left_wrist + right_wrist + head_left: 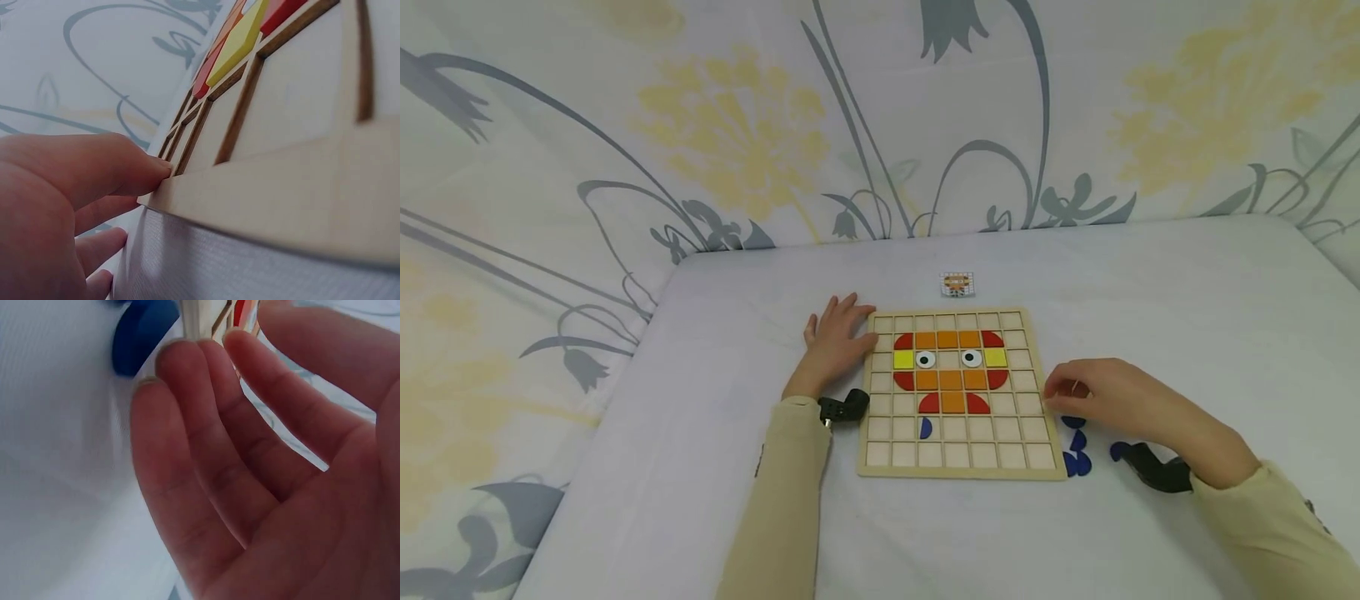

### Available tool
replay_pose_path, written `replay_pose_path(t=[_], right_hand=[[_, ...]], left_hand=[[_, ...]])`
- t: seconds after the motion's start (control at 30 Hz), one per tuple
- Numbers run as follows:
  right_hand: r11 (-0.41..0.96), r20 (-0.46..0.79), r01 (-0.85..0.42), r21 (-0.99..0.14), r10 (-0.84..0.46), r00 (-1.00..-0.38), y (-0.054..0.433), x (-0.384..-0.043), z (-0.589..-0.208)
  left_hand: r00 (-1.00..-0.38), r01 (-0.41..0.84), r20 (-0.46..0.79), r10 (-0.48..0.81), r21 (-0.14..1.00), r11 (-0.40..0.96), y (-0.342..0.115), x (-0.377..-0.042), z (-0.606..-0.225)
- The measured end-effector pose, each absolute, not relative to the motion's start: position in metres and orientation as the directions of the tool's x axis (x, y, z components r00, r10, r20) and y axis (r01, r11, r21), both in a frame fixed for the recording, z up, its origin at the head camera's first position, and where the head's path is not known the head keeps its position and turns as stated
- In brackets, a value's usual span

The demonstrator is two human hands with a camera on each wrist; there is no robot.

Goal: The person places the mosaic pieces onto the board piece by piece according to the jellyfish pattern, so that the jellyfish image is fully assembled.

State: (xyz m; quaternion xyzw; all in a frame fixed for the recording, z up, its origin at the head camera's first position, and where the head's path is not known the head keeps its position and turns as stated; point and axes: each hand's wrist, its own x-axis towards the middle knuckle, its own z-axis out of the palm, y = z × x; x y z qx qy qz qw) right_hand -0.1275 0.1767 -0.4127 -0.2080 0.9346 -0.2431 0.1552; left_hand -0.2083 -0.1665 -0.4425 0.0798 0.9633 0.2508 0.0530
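Observation:
A square wooden grid board (962, 477) lies flat, with flat red, orange and yellow pieces and two eye discs set in its cells. One blue half-round piece (926, 428) sits in a lower cell. My left hand (835, 346) rests at the board's left edge; in the left wrist view its thumb (140, 172) touches the wooden rim. Beside the right edge is my right hand (1116, 400), fingers loosely bent. The right wrist view shows nothing between the right thumb and fingers (181, 425). Several loose blue pieces (1078, 440) lie below that hand, partly hidden by it.
A small picture card (957, 284) with a coloured grid pattern lies behind the board. White cloth (737, 317) covers the surface, and a flower-patterned fabric (887, 125) rises behind it. Dark wrist-worn devices (1153, 471) sit at both wrists.

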Motion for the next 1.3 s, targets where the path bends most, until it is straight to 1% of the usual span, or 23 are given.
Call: replay_pose_path(t=[0.4, 0.77, 0.97, 1.07, 1.2, 1.3], right_hand=[[0.831, -0.285, -0.306, -0.465, -0.468, -0.836, 0.186, -0.129, -0.417], [0.879, -0.282, -0.281, -0.385, -0.402, -0.871, 0.174, -0.125, -0.414], [0.912, -0.243, -0.269, -0.310, -0.350, -0.905, 0.170, -0.125, -0.413], [0.916, -0.211, -0.274, -0.292, -0.341, -0.916, 0.170, -0.124, -0.412], [0.900, -0.156, -0.303, -0.314, -0.364, -0.918, 0.170, -0.123, -0.410], [0.874, -0.091, -0.345, -0.342, -0.396, -0.914, 0.171, -0.124, -0.408]], left_hand=[[-0.981, 0.127, -0.064, 0.182, 0.493, 0.860, -0.167, -0.209, -0.442], [-0.982, 0.126, -0.063, 0.179, 0.489, 0.863, -0.166, -0.208, -0.441], [-0.981, 0.129, -0.063, 0.182, 0.487, 0.864, -0.166, -0.208, -0.440], [-0.981, 0.131, -0.063, 0.184, 0.488, 0.863, -0.167, -0.207, -0.440], [-0.980, 0.135, -0.064, 0.190, 0.493, 0.860, -0.167, -0.207, -0.439], [-0.979, 0.135, -0.065, 0.192, 0.496, 0.858, -0.167, -0.208, -0.439]])
